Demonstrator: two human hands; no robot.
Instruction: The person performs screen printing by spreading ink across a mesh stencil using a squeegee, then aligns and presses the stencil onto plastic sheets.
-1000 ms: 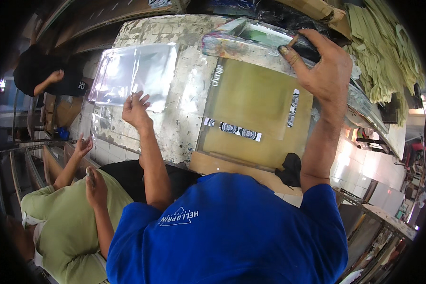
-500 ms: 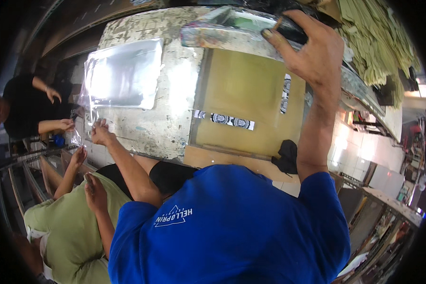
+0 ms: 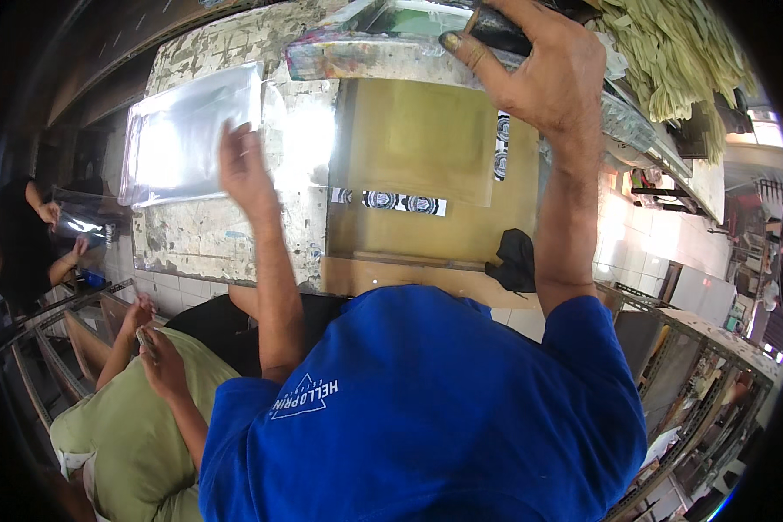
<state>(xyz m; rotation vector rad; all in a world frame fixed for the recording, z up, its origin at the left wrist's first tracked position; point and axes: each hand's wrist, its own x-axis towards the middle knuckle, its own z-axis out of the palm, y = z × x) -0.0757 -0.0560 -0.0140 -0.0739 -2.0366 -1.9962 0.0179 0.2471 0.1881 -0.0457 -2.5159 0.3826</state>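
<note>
My left hand (image 3: 247, 170) is over the right edge of a stack of clear plastic sheets (image 3: 191, 139). Its fingers are raised and slightly blurred, with nothing seen in them. At the top, my right hand (image 3: 544, 74) is closed round a dark, wood-edged squeegee (image 3: 498, 33), its thumb over the rail of a paint-stained screen frame (image 3: 374, 63). Part of its grip is cut off by the picture's edge. Under the frame lies a yellowish board (image 3: 470, 235) with black-and-white patterned strips (image 3: 404, 203). A clear sheet appears to cover part of it.
A black cloth (image 3: 515, 261) hangs at the board's near edge. Pale green cloths (image 3: 679, 61) are heaped at upper right. A person in green (image 3: 135, 413) is at my left. Another, in black (image 3: 17, 226), holds clear film (image 3: 87, 209). Metal racks (image 3: 696, 365) stand at right.
My left hand has left the film near the other person's hands and moved up and right to the sheet stack. That person has drawn the film away. My right hand keeps its grip.
</note>
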